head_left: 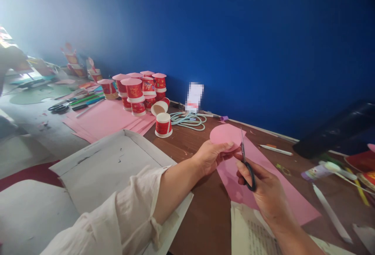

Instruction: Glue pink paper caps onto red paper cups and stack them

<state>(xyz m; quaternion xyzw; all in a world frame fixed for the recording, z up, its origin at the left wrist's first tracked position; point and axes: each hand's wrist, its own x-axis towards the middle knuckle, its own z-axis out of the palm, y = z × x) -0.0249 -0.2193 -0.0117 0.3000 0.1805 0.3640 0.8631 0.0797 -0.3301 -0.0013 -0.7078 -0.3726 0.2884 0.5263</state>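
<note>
My left hand [211, 156] pinches a pink paper circle [224, 135] by its lower edge, thumb on top. In my right hand [260, 184] is a pair of black-handled scissors [249, 176], fingers through the loops. The blades point up and lie against the right edge of the circle; whether they are parted I cannot tell. Below both hands a pink paper sheet [281, 192] lies on the brown table. A red and white paper cup [163, 125] stands upside down to the left, with another cup [160, 107] tipped over behind it.
Stacked red cups with pink paper tops [134, 88] stand at the back left, near pink sheets [108, 116]. A coiled pale cable [189, 121] lies by the blue wall [234, 43]. On the right are a white pen [275, 150], a glue stick [319, 171] and a dark cylinder [336, 130].
</note>
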